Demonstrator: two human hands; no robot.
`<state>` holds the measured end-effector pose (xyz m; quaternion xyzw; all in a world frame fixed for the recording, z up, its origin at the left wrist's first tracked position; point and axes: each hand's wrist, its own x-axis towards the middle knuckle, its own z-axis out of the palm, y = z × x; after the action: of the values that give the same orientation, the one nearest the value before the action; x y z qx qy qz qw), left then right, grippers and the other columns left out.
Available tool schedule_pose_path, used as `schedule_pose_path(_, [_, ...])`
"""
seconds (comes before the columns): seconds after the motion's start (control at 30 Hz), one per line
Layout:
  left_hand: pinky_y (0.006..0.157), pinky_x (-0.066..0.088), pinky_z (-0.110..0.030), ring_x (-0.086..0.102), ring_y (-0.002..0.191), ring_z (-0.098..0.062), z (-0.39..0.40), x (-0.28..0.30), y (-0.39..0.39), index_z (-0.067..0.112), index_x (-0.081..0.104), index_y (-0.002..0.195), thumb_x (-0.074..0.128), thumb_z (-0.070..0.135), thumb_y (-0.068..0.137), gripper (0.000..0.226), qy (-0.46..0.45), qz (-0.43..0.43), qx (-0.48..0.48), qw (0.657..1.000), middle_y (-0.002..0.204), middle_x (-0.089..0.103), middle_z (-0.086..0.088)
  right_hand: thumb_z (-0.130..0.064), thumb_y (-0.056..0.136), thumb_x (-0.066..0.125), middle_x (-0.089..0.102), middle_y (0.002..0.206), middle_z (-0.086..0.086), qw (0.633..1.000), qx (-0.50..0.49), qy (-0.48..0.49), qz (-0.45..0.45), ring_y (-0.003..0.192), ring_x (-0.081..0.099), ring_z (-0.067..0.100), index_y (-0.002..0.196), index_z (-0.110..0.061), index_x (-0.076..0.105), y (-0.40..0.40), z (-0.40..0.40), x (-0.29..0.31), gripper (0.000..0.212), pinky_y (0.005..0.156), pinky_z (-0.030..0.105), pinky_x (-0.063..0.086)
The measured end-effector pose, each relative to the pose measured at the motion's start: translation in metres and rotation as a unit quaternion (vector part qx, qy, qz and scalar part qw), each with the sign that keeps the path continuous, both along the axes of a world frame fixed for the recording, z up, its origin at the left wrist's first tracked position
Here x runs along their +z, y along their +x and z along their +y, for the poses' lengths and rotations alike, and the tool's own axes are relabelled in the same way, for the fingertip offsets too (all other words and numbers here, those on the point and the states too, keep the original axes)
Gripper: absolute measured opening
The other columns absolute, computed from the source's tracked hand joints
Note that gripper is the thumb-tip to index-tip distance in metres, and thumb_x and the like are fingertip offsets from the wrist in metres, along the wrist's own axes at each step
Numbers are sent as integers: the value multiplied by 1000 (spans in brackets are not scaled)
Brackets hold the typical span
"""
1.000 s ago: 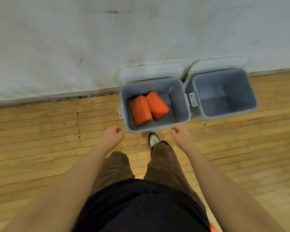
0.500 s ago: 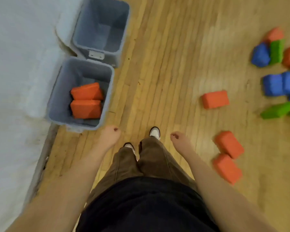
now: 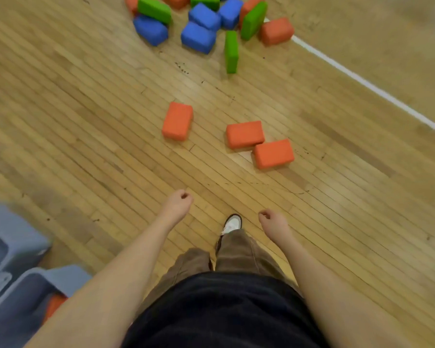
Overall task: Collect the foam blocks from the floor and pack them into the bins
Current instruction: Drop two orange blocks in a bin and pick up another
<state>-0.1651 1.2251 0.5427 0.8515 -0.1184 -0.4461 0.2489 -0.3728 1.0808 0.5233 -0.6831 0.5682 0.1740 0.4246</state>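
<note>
1. Three orange foam blocks lie flat on the floor mid-frame: one (image 3: 177,121) alone at centre left, and two to its right, the upper (image 3: 245,134) and the lower (image 3: 273,153), touching at a corner.
2. A pile of blue, green and orange blocks (image 3: 206,21) crowds the top centre, some leaning on each other.
3. Two grey bins sit at lower left: the nearer bin (image 3: 23,312) shows an orange block (image 3: 54,306) inside, while the farther bin (image 3: 13,244) is cut off by the left edge.

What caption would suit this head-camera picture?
Empty hands hang above three orange blocks on the floor, bins behind.
</note>
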Motion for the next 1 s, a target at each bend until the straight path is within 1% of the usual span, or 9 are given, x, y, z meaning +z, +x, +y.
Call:
schedule_pose_path(0.1, [61, 40, -26, 55, 76, -19, -47, -4, 14, 11, 60, 99, 44, 23, 96, 20, 11, -5, -24, 1000, 84, 59, -3, -24, 97, 44, 63, 109, 4, 1000, -12, -9, -16, 82, 54, 13, 122, -11, 57, 13, -41, -1, 31, 75, 28, 48])
schedule_pose_path(0.33, [68, 38, -26, 56, 89, -20, -71, -14, 83, 14, 58, 106, 43, 24, 97, 20, 31, -2, 32, 999, 98, 60, -4, -22, 96, 43, 64, 104, 4, 996, 61, -29, -54, 82, 53, 14, 118, -12, 59, 110, -118, 12, 30, 68, 27, 42])
schedule_pose_path(0.47, [58, 31, -27, 49, 72, -20, -57, -35, 142, 13, 57, 82, 43, 20, 95, 20, 48, 11, 101, 994, 78, 53, -8, -21, 95, 43, 64, 103, 3, 991, 124, -14, -57, 86, 55, 14, 115, -12, 61, 192, -139, 4, 28, 72, 27, 42])
schedule_pose_path(0.53, [58, 33, -28, 48, 66, -19, -49, -49, 178, 10, 56, 75, 44, 20, 93, 24, 74, 19, 136, 988, 77, 55, -11, -21, 96, 43, 63, 103, 2, 989, 139, -7, -56, 84, 54, 11, 116, -12, 60, 237, -145, -2, 29, 67, 23, 41])
schedule_pose_path(0.63, [65, 42, -28, 51, 71, -19, -44, -66, 243, 8, 61, 82, 43, 18, 94, 24, 96, 35, 172, 980, 82, 59, -11, -18, 95, 42, 61, 90, 1, 991, 128, -6, -48, 69, 50, 6, 113, -9, 61, 305, -151, -13, 27, 54, 19, 37])
schedule_pose_path(0.7, [71, 44, -30, 54, 78, -21, -48, -69, 299, 10, 61, 87, 44, 20, 94, 21, 112, 39, 155, 981, 87, 61, -10, -18, 95, 42, 61, 87, 2, 995, 87, -1, -37, 66, 51, 9, 111, -8, 61, 351, -156, -20, 27, 53, 23, 39])
schedule_pose_path(0.83, [61, 33, -30, 48, 74, -22, -82, -64, 397, 12, 50, 71, 44, 16, 92, 23, 94, 19, 91, 991, 70, 51, -4, -16, 95, 43, 62, 89, 3, 999, 29, 11, -35, 67, 53, 12, 116, -8, 59, 424, -163, -24, 28, 56, 23, 41])
schedule_pose_path(0.9, [60, 35, -29, 48, 75, -21, -111, -62, 440, 13, 54, 80, 42, 19, 95, 20, 84, 4, 44, 995, 76, 52, -4, -16, 96, 43, 62, 91, 4, 999, 15, 10, -42, 67, 54, 11, 118, -7, 58, 459, -167, -27, 28, 55, 21, 39])
schedule_pose_path(1.0, [68, 41, -29, 53, 79, -18, -156, -73, 484, 8, 57, 116, 40, 27, 98, 31, 57, -15, -15, 998, 101, 61, -9, -19, 97, 43, 62, 95, 4, 999, -2, 15, -44, 68, 54, 12, 121, -8, 57, 504, -178, -44, 30, 55, 21, 41])
